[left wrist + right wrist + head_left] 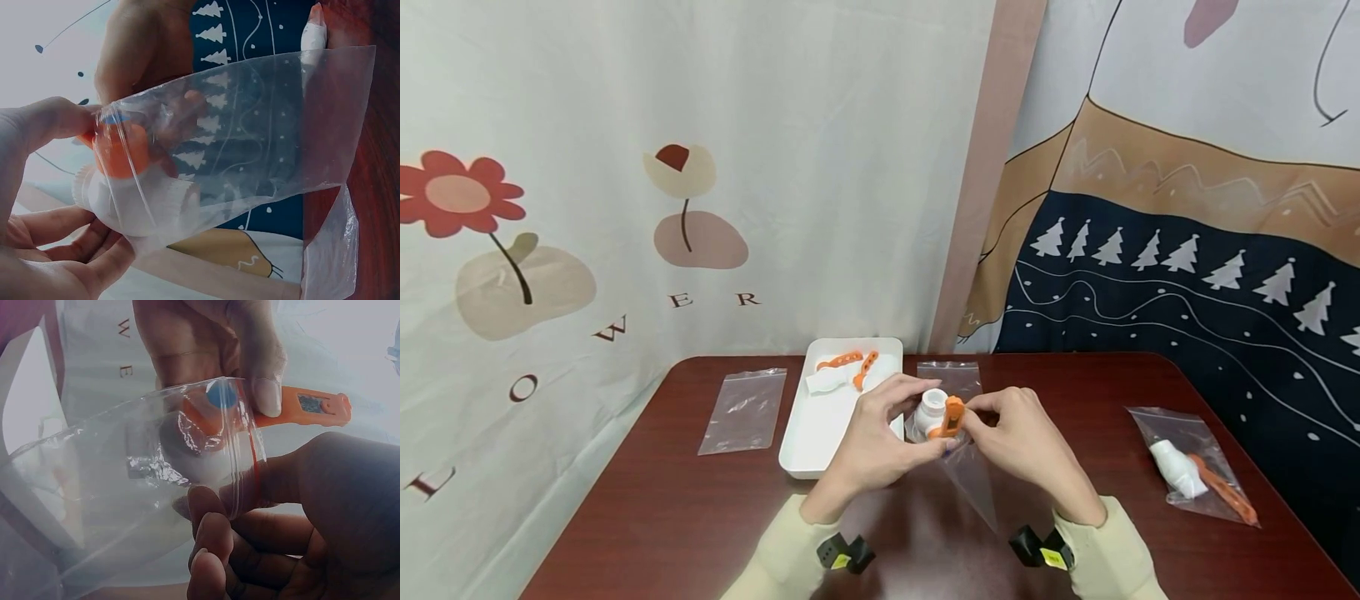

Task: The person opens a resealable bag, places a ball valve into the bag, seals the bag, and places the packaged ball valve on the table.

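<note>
A small white bottle-shaped piece [933,403] with an orange slotted piece [953,414] against it is partly inside a clear zip bag [250,131]. Curling round them from the left, my left hand [880,437] has its thumb by the orange part and its fingers below the white one. My right hand [1018,433] pinches the bag's mouth edge on the other side. From the mouth, the orange end [315,407] sticks out, while a blue dot [222,394] shows through the plastic. Below my hands the bag's body hangs over the table.
On the left of my hands stands a white tray [815,446] with orange strips [841,359] and a white piece [827,381]. A flat clear bag [745,410] lies farther left. At the table's right, a filled bag [1195,471] holds white and orange pieces.
</note>
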### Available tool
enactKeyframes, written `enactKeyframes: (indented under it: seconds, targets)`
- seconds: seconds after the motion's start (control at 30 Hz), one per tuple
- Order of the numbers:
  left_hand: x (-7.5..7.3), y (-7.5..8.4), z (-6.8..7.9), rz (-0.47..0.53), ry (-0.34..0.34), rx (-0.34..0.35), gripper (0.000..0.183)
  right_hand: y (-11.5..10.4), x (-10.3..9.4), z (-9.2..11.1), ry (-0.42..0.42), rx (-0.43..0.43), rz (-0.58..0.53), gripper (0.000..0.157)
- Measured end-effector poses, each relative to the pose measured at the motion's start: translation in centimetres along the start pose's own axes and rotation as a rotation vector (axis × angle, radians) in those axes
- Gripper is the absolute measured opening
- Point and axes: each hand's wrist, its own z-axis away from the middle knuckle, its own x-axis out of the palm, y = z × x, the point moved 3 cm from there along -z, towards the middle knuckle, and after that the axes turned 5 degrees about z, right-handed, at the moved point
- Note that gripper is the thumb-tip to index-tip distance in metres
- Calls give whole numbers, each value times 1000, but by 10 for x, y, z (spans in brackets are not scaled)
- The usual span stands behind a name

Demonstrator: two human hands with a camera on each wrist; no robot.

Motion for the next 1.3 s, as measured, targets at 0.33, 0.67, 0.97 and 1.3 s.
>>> enactKeyframes:
  seconds: [0.33,0.67,0.97,1.3]
  targets:
    - [1,0,2,-45,-53,-87,56,-3,2,1,-22,13,-1,20]
    - [-2,-2,1,-76,-88,-124,59,-2,0,2,0,6,19,21]
    - [1,-3,2,-91,-86,-139,60,-3,-1,2,51,4,19,19]
    - [2,-5,2,-82,-91,-212,58,-4,-2,3,70,-4,-23,16]
